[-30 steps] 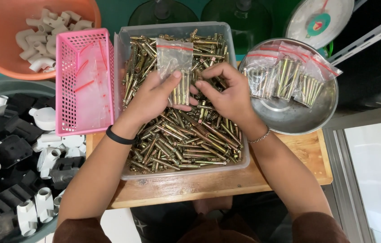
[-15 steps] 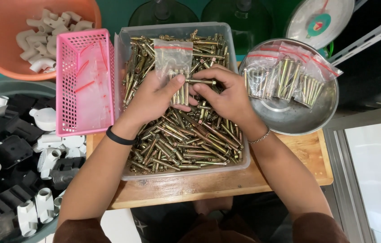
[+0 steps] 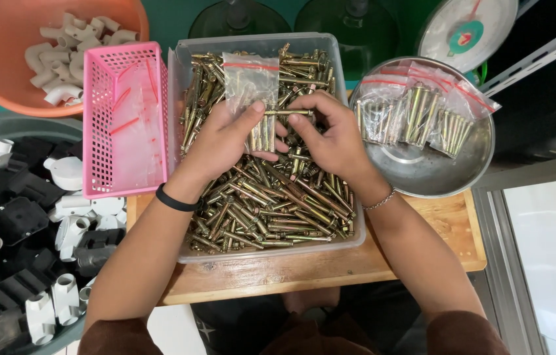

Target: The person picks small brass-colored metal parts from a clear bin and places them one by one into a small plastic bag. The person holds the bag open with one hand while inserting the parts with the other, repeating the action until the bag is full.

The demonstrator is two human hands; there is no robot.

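Observation:
A clear plastic tub full of brass-coloured anchor bolts sits on a wooden board. My left hand holds a small clear zip bag with a red seal strip upright over the tub; a few bolts stand inside the bag. My right hand pinches one bolt sideways at the bag's side, fingers closed on it.
A metal bowl at right holds filled zip bags. A pink mesh basket with empty bags stands left of the tub. An orange basin of white pipe elbows and a grey tub of black and white fittings lie left.
My right hand has lifted a single bolt from the pile up to the bag. My left hand has kept the bag in about the same place.

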